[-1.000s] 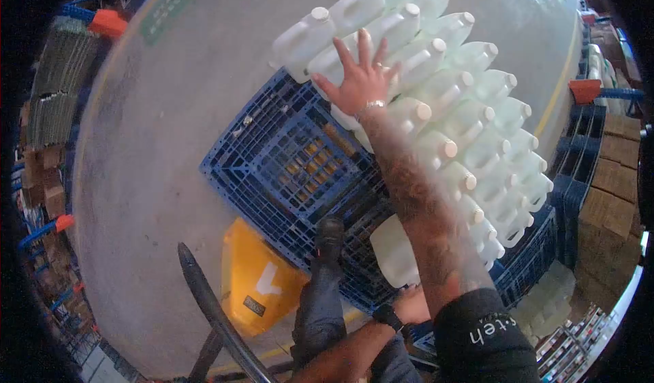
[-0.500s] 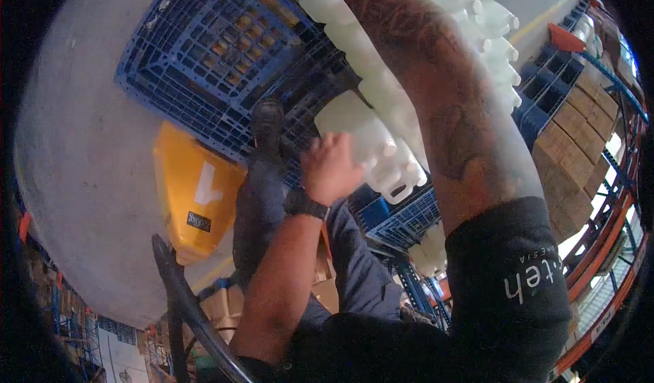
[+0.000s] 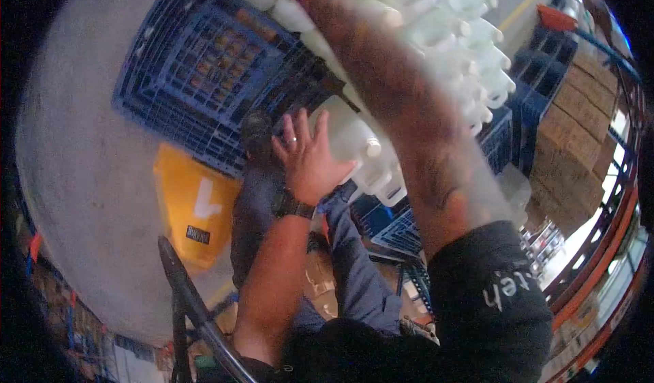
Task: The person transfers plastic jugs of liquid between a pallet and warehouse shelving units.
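Left hand (image 3: pixel 310 155) is flat against the near end of the nearest white plastic jug (image 3: pixel 351 138), fingers spread and not curled round anything: palm contact only, no closed grip that I can see. A ring shows on one finger, and a dark watch (image 3: pixel 293 204) on the wrist.

The jug lies just right of the palm and touches it. Its long axis runs left to right and slightly down, with the cap (image 3: pixel 372 148) pointing right. It sits at the near end of a tilted stack of white jugs (image 3: pixel 470 49), on the blue plastic pallet (image 3: pixel 204 76).

The right forearm (image 3: pixel 402 103) reaches up and far across the stack; the right hand is cut off at the top edge, so I cannot tell its grip. The left hand is clearly the nearer one to this jug.

Jug look: translucent white, moulded handle, white screw cap, seems empty. Motion blur on the stack.

Also in view: a yellow pallet-jack housing (image 3: pixel 194 206) near left, on the concrete floor (image 3: pixel 75 178).
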`<state>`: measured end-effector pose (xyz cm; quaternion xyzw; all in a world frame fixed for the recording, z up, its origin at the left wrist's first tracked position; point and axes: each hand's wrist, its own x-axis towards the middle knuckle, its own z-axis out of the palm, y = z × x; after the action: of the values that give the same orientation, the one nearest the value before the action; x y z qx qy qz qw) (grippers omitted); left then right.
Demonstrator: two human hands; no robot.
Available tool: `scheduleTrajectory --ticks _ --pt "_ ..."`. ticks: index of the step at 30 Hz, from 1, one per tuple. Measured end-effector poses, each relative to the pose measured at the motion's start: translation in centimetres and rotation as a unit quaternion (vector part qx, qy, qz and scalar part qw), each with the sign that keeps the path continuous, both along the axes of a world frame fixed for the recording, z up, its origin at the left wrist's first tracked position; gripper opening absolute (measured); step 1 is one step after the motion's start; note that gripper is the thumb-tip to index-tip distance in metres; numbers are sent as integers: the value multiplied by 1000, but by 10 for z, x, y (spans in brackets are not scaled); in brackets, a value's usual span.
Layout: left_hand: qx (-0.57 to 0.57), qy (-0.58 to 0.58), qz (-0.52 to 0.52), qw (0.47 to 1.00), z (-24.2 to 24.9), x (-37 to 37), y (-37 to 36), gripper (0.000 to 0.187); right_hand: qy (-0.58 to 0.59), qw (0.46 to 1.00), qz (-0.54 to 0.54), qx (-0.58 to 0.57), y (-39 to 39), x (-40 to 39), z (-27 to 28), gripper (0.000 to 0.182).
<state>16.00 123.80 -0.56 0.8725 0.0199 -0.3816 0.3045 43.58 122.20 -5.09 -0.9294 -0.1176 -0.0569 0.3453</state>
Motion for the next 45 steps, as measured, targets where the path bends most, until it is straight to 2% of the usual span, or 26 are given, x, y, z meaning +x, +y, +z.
scheduleTrajectory --ticks 1,2,3,4,6,7,10,12,14,16,17,20,22,24,26,27,29,32,34,36,37,38,40,42,43,45 --pt "3 -8 -12 1000 -1 -6 -6 101 -67 996 9 59 -18 -28 11 95" --pt "5 -17 -25 1000 -2 -11 -12 99 -60 998 -10 19 -40 -64 27 94" --pt "-3 -26 -39 999 -4 -17 -18 99 -111 989 -28 91 -62 -103 13 89" --pt "29 -20 -71 997 -6 -22 -24 98 -142 987 -35 71 -91 -150 21 86" --pt "50 -27 -127 990 -6 -28 -34 97 -11 997 -82 -7 -140 -234 30 81" --pt "57 -25 -126 990 -6 -33 -40 96 85 982 -158 56 -157 -277 30 80" --pt "80 -22 -137 987 -6 -51 -68 90 116 969 -219 22 -212 -387 50 69" --pt "79 -85 -152 982 -15 -72 -82 90 133 956 -261 16 -241 -449 64 66" --pt "-17 -237 -149 960 -29 -89 -97 83 151 941 -302 10 -271 -506 79 63" --pt "-105 -349 -104 925 -23 -101 -122 70 235 892 -368 116 -299 -555 91 55" --pt "-94 -379 -101 915 -13 -111 -135 68 224 885 -394 111 -315 -583 95 55" --pt "-160 -375 -107 907 13 -152 -171 60 197 843 -496 66 -371 -676 84 45" --pt "-176 -352 -168 904 0 -184 -179 57 196 784 -581 96 -408 -738 75 42" --pt "-185 -332 -224 898 -14 -211 -202 55 189 731 -653 57 -448 -802 65 41" --pt "-286 -232 -235 900 -9 -251 -229 45 166 677 -717 -33 -483 -884 53 43" --pt "-288 -234 -245 896 -5 -266 -253 45 202 629 -750 -38 -507 -904 73 44" --pt "-308 -80 -351 881 4 -284 -307 44 115 587 -796 -99 -555 -941 93 47" --pt "-335 -30 -412 847 13 -311 -389 40 -25 494 -859 -134 -630 -987 137 51" --pt "-342 -12 -468 815 23 -335 -455 38 -17 467 -878 -104 -693 -1058 142 59" --pt "-351 80 -478 801 34 -362 -513 36 -3 364 -923 123 -749 -1106 161 72" --pt "-355 120 -466 801 38 -377 -541 35 -7 355 -926 131 -760 -1106 175 72" --pt "-357 161 -454 800 42 -394 -565 34 -30 292 -911 289 -769 -1094 196 72" --pt "-359 136 -484 787 55 -425 -613 34 -64 218 -865 447 -780 -1081 192 73" --pt "-358 116 -513 771 62 -452 -642 33 -104 290 -748 588 -781 -1068 172 76" --pt "-368 135 -501 772 60 -463 -653 34 -112 284 -744 594 -783 -1067 159 76" --pt "-369 152 -495 772 63 -477 -660 35 -240 337 -701 581 -782 -1065 129 79"
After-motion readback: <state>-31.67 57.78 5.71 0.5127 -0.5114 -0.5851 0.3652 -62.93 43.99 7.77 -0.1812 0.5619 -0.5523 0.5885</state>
